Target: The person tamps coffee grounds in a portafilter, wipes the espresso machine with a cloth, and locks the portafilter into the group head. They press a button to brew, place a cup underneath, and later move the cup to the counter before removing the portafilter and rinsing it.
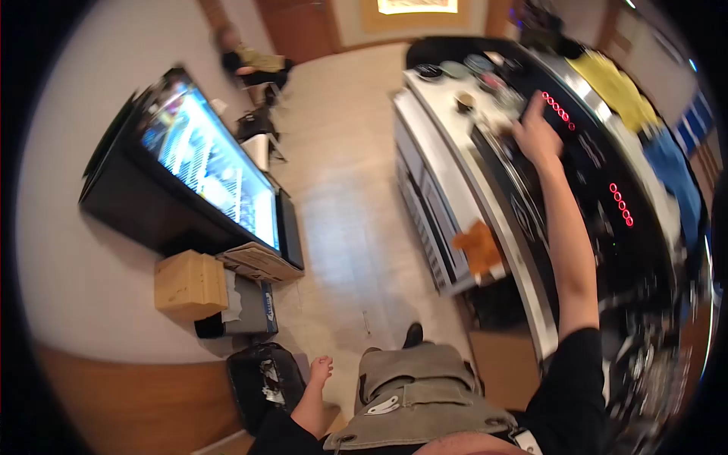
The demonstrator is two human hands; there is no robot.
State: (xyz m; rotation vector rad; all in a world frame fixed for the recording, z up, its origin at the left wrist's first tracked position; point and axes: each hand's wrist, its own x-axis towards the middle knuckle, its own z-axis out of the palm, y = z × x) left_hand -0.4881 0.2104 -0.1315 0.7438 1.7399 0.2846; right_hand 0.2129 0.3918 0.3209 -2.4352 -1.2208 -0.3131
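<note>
Right hand (540, 140), index out beside the upper red rings (559, 111) on the black panel (585, 155), should aim square at one ring; rest of its grip too blurred to tell, left hand (321, 369) loosely uncurled, empty.

This looks like the working side of a café or small shop: a bench (436, 96) with cups (464, 104), a black machine (595, 176) bearing two rows of red lights, a bright-fronted cabinet (220, 171), and a person wearing an apron (432, 390).
</note>
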